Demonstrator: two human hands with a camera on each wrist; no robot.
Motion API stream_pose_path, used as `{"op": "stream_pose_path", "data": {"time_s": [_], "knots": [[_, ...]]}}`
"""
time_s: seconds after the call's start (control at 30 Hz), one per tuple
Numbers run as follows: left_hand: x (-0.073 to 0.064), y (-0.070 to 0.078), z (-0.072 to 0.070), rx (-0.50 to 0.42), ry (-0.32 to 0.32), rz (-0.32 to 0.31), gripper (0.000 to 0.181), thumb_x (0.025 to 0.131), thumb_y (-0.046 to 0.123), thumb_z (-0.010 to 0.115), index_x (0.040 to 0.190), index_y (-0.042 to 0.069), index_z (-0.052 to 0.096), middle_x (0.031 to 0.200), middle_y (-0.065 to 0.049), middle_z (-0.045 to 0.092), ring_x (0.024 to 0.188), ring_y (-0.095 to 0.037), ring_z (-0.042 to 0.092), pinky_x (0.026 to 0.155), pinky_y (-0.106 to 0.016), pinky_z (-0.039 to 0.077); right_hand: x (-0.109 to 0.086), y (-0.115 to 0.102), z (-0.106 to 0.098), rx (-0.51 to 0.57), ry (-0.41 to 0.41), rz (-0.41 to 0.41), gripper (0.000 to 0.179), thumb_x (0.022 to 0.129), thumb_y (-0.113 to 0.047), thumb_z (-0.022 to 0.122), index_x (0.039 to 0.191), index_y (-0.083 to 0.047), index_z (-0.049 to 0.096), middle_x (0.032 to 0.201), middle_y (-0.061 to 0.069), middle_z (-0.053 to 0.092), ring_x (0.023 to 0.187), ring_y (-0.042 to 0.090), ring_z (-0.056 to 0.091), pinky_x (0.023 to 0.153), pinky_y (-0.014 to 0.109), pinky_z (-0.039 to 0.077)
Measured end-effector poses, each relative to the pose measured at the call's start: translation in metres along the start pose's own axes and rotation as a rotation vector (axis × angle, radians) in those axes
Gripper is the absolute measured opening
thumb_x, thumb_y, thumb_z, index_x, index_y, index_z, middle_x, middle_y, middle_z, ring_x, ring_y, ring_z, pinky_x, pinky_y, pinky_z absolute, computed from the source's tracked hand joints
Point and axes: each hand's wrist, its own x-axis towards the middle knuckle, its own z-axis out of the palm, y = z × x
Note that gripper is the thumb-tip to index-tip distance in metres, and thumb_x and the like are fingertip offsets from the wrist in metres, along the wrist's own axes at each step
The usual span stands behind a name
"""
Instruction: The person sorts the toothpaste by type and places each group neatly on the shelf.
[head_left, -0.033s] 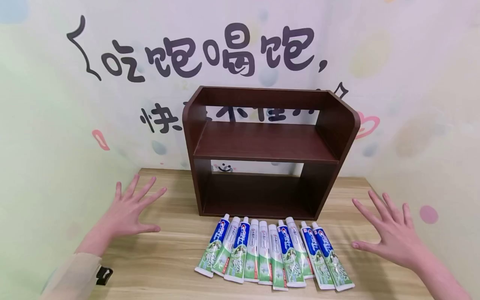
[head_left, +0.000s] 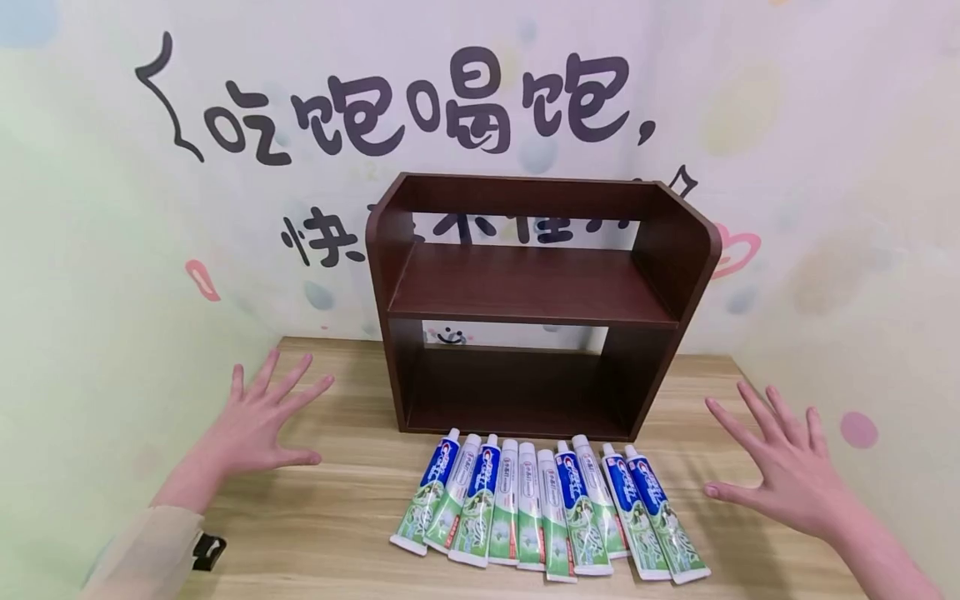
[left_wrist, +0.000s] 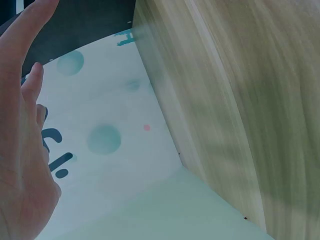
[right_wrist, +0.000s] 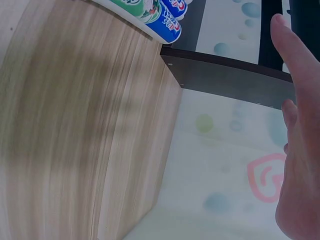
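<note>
Several toothpaste tubes lie in a row, partly overlapping, in front of a dark brown two-tier shelf (head_left: 532, 287), caps toward it. Some are blue and green (head_left: 475, 508); others are white and green (head_left: 530, 508). To the left of the row, my left hand (head_left: 251, 429) hovers over the table with its fingers spread, holding nothing. My right hand (head_left: 798, 475) is likewise spread and bare, off to the right of the tubes. The right wrist view catches the end of a blue toothpaste tube (right_wrist: 169, 26) beside the shelf's side panel (right_wrist: 225, 75).
The wood-grain table (head_left: 337, 517) meets pale printed walls at the back and both sides. Black lettering (head_left: 348, 117) covers the back wall. A small black object (head_left: 208, 552) sits near my left sleeve (head_left: 153, 550). Both shelf tiers have nothing on them.
</note>
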Motion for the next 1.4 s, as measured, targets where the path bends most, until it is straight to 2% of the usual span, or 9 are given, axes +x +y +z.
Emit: {"op": "stream_pose_path", "data": {"time_s": [0.27,0.57,0.83,1.23,1.4], "knots": [[-0.004,-0.001,0.002,-0.010,0.022,0.006,0.104,0.065,0.076,0.071,0.151,0.030,0.036,0.167,-0.006,0.018,0.154,-0.045,-0.003,0.100,-0.089,0.014,-0.002,0.001,0.000,0.001,0.002,-0.001,0.110,0.067,-0.064,0.078,0.157,-0.030,0.025,0.169,0.006,-0.001,0.156,0.032,-0.013,0.114,0.067,-0.025],[-0.003,-0.002,0.000,-0.022,0.002,-0.007,0.102,0.067,0.074,0.072,0.152,0.029,0.036,0.168,-0.003,0.014,0.154,-0.044,-0.003,0.102,-0.089,0.011,-0.006,0.002,-0.001,0.006,0.008,0.007,0.112,0.065,-0.064,0.079,0.157,-0.030,0.025,0.169,0.005,-0.001,0.156,0.032,-0.012,0.115,0.066,-0.024],[-0.001,-0.005,-0.008,-0.030,-0.010,-0.023,0.101,0.070,0.072,0.070,0.154,0.030,0.033,0.169,-0.002,0.011,0.155,-0.038,-0.010,0.105,-0.087,0.006,-0.003,0.000,-0.002,0.010,0.015,0.005,0.113,0.065,-0.062,0.081,0.157,-0.029,0.026,0.169,0.006,0.001,0.156,0.034,-0.010,0.116,0.066,-0.023],[0.010,-0.013,-0.025,-0.051,0.012,-0.037,0.099,0.072,0.064,0.074,0.155,0.029,0.031,0.169,-0.001,0.008,0.155,-0.041,0.000,0.109,-0.084,0.002,0.002,-0.003,-0.002,0.004,0.003,0.010,0.115,0.066,-0.063,0.080,0.158,-0.028,0.021,0.169,0.007,-0.001,0.156,0.034,-0.011,0.117,0.064,-0.024],[0.018,-0.016,-0.037,-0.069,0.021,-0.053,0.099,0.071,0.060,0.077,0.155,0.031,0.032,0.168,-0.003,0.014,0.154,-0.043,0.004,0.111,-0.082,0.002,0.002,-0.007,0.001,0.014,-0.015,0.006,0.114,0.067,-0.063,0.079,0.159,-0.028,0.020,0.169,0.008,-0.002,0.156,0.034,-0.011,0.117,0.062,-0.024]]}}
